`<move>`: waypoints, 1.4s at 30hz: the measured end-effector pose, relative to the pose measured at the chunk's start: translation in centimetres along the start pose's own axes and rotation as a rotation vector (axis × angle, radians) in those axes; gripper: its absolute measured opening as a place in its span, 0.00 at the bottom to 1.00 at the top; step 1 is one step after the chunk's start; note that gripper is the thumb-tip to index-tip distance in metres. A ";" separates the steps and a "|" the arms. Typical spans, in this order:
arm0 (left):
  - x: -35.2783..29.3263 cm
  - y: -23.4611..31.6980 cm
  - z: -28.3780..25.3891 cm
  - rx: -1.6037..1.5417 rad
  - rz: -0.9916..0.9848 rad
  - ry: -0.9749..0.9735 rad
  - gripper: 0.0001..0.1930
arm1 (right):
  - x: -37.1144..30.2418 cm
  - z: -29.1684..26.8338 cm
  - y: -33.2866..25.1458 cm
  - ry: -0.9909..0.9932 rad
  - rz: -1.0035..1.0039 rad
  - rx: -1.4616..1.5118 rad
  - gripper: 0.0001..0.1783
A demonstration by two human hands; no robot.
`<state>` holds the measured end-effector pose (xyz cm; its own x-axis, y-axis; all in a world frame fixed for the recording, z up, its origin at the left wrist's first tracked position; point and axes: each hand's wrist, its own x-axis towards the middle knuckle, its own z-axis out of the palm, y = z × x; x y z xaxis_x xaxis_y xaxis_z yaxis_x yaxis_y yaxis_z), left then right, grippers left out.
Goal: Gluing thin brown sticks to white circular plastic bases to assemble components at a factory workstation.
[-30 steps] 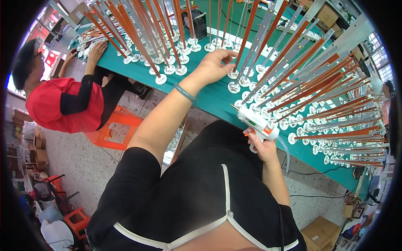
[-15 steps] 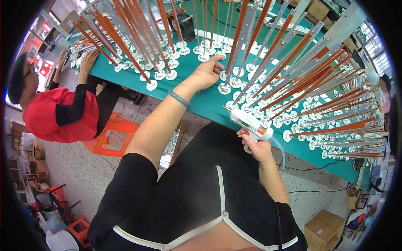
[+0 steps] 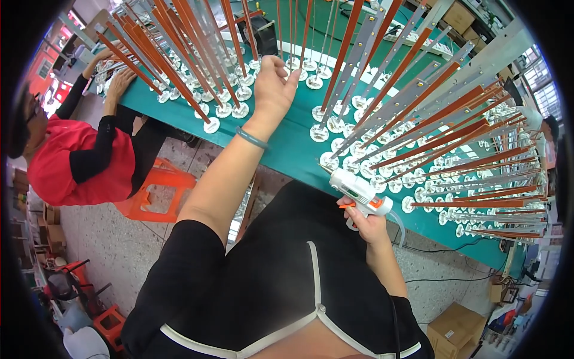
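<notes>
In my right hand (image 3: 366,222) is a white hot glue gun (image 3: 357,190) with an orange trigger, my fingers wrapped round its grip. Its nozzle points up and left, beside the nearest white round bases (image 3: 329,160) on the table. A pale flexible glue stick hangs from its rear. My left hand (image 3: 276,87), a bracelet at the wrist, is over the table among thin upright strips (image 3: 279,27). Its fingers are bent and the thumb stands apart from them; I see nothing held, though the fingertips are partly hidden. Grey strips with small yellow chips (image 3: 357,54) and brown strips (image 3: 342,45) rise from bases to the right.
More brown strips on bases (image 3: 211,124) crowd the left of the green table (image 3: 287,154). At far left a person in a red top (image 3: 89,158) reaches onto the table, beside an orange stool (image 3: 156,194). A black fan-like box (image 3: 261,37) stands behind; a cardboard box (image 3: 457,326) sits lower right.
My left hand has moved up and left, away from the right-hand strips, and its fingers have bent. The glue gun has shifted slightly down. The person in red has leaned a little left.
</notes>
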<state>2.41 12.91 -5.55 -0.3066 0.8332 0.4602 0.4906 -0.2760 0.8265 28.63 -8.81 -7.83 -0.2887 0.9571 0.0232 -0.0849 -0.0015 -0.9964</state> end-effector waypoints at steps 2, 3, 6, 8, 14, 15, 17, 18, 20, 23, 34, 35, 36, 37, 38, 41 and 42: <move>1.0 -0.5 0.4 0.032 -0.043 0.025 0.16 | 0.2 0.1 0.1 0.013 0.010 0.008 0.14; 1.5 -0.9 0.5 0.034 -0.047 0.026 0.16 | 0.1 0.2 0.1 0.025 0.018 0.017 0.14; 2.2 -2.3 -0.2 0.118 0.090 -0.012 0.10 | 0.4 0.7 0.0 0.039 0.013 0.020 0.13; 1.2 -2.7 -1.0 0.123 0.123 -0.027 0.09 | -0.3 0.3 -0.2 0.017 0.075 0.000 0.13; -3.6 2.2 -6.9 -0.047 0.081 -0.226 0.08 | -0.5 0.0 0.4 0.079 0.176 -0.118 0.12; -4.6 1.5 -7.0 -0.097 0.226 -0.113 0.08 | -0.5 0.4 -0.3 0.079 0.170 -0.120 0.11; -6.3 2.7 -8.2 -0.070 0.231 -0.201 0.07 | -0.3 0.6 -0.2 0.058 0.145 -0.114 0.11; -6.9 3.2 -8.8 -0.111 0.213 -0.274 0.07 | -0.3 0.6 0.1 0.081 0.091 -0.123 0.10; -8.4 4.3 -9.6 -0.187 0.159 -0.313 0.06 | -0.4 0.9 -0.4 0.109 0.074 -0.159 0.10; -10.1 4.8 -9.7 -0.190 0.188 -0.351 0.06 | -0.4 1.1 -0.4 0.101 0.056 -0.168 0.10; -10.8 4.9 -8.3 -0.095 0.338 -0.378 0.05 | 0.5 2.2 -0.8 0.027 0.106 -0.251 0.14; -10.6 5.4 -8.5 -0.099 0.316 -0.380 0.05 | 0.6 2.5 -1.7 -0.011 0.167 -0.260 0.14; -10.3 5.5 -8.3 -0.109 0.291 -0.407 0.05 | 1.0 2.8 -1.3 -0.001 0.067 -0.321 0.14; -10.0 5.3 -8.4 -0.097 0.309 -0.415 0.05 | 1.4 2.9 -1.3 0.030 0.088 -0.322 0.14; -9.8 5.2 -8.2 -0.107 0.297 -0.434 0.05 | 1.5 2.8 -1.5 0.010 0.084 -0.350 0.14; -9.6 4.9 -7.6 -0.138 0.292 -0.460 0.05 | 2.3 3.7 -2.1 0.061 0.001 -0.381 0.10; -9.7 4.8 -7.5 -0.152 0.304 -0.450 0.06 | 2.4 3.8 -2.3 0.043 -0.032 -0.426 0.11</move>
<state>1.59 -0.07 -3.58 0.2247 0.8186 0.5286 0.3693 -0.5736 0.7312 24.49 -7.63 -5.19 -0.2513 0.9660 0.0607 0.3108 0.1399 -0.9401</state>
